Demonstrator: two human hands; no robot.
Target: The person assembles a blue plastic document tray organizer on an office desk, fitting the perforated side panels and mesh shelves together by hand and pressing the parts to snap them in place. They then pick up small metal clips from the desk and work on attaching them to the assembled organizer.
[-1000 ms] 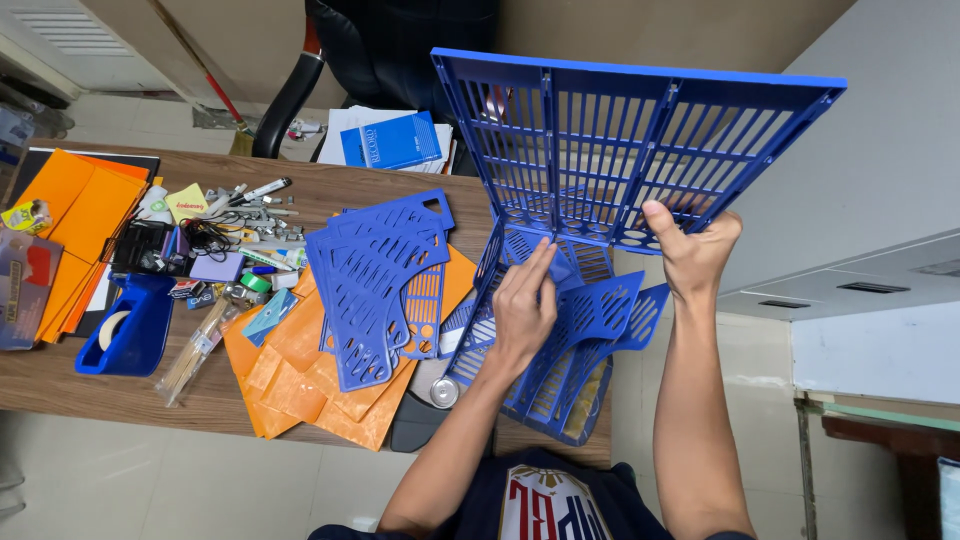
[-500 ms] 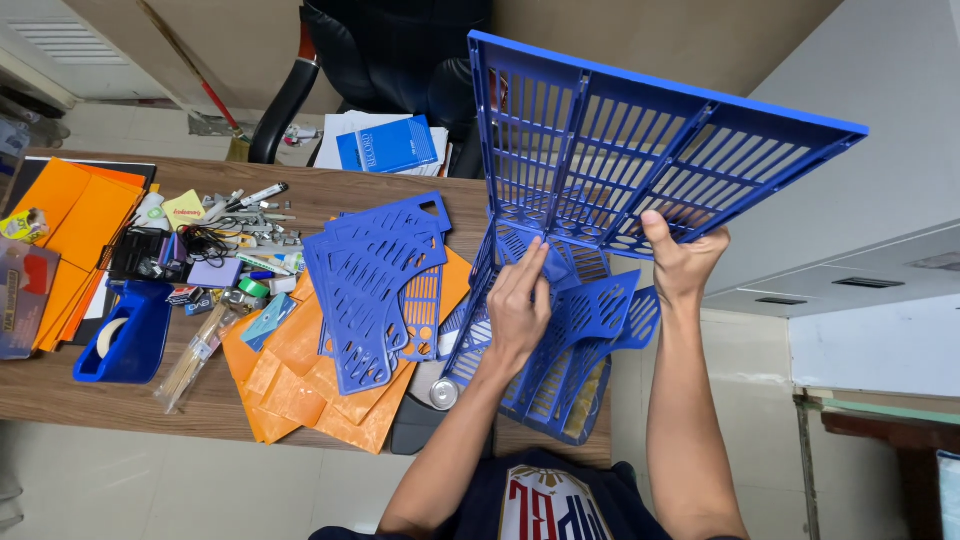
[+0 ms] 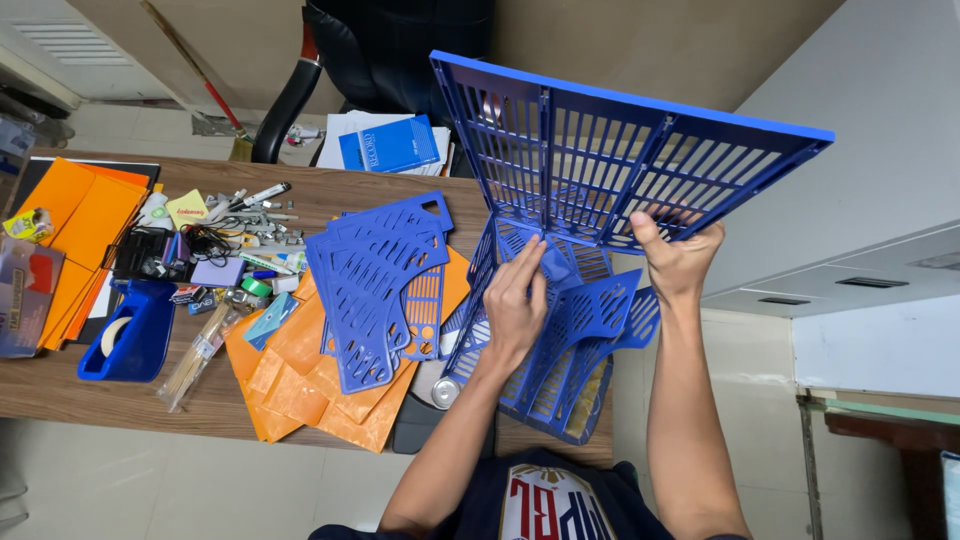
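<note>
Blue slatted plastic tray panel (image 3: pixel 640 150), upper centre, tilted; right hand (image 3: pixel 678 262) fingers pinch its lower edge; left hand (image 3: pixel 515 310) lies spread below on blue plastic rack (image 3: pixel 590 330).

Lots you can't make out here. The left hand (image 3: pixel 515 305) lies flat over the blue slotted tray (image 3: pixel 580 350), so the joint under its palm is hidden, and the right hand (image 3: pixel 678 262) shows only thumb and heel, fingers tucked behind the big blue grid panel (image 3: pixel 620 150). That panel also blocks part of the black chair (image 3: pixel 400 50), which the top edge cuts off too. The small stuff piled on the bench (image 3: pixel 60 390) is too tiny to sort out. A round silver thing (image 3: pixel 446 392) peeks from under the tray, no idea what.
</note>
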